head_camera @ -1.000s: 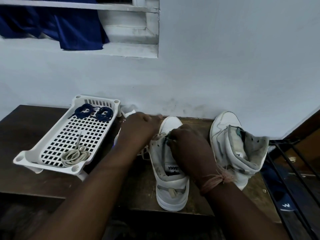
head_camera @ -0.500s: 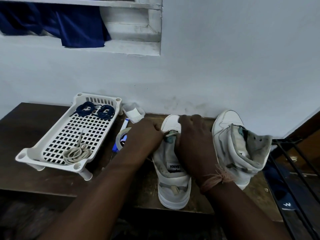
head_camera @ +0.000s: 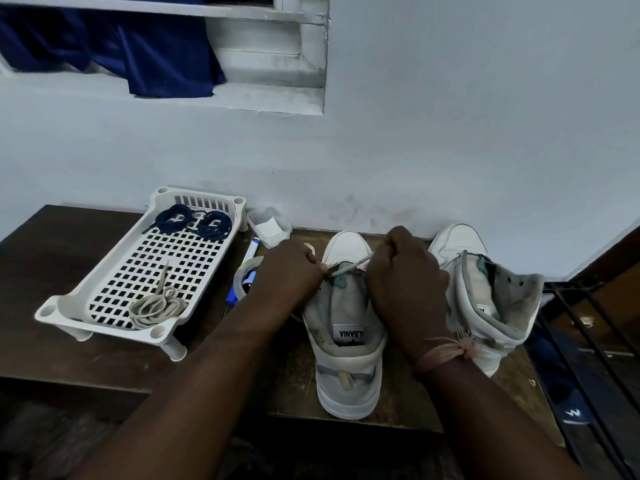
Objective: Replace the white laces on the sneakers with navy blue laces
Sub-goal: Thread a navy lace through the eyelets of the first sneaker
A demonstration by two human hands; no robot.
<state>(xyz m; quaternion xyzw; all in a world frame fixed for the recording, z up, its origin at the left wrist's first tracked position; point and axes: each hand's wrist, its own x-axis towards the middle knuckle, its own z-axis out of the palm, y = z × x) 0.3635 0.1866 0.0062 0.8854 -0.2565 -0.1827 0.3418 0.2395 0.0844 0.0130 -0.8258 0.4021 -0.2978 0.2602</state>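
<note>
Now the right hand (head_camera: 405, 268) has drawn the white lace (head_camera: 349, 268) taut from the near sneaker (head_camera: 346, 358), left hand (head_camera: 294, 268) pinching its other side, so unlacing is nearly done.

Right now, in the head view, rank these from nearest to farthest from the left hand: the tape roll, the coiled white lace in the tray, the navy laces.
Measured from the left hand:
1. Tape roll, just to its left on the table.
2. Navy laces, at the tray's far end.
3. Coiled white lace, at the tray's near end, only slightly farther than the navy laces.
</note>
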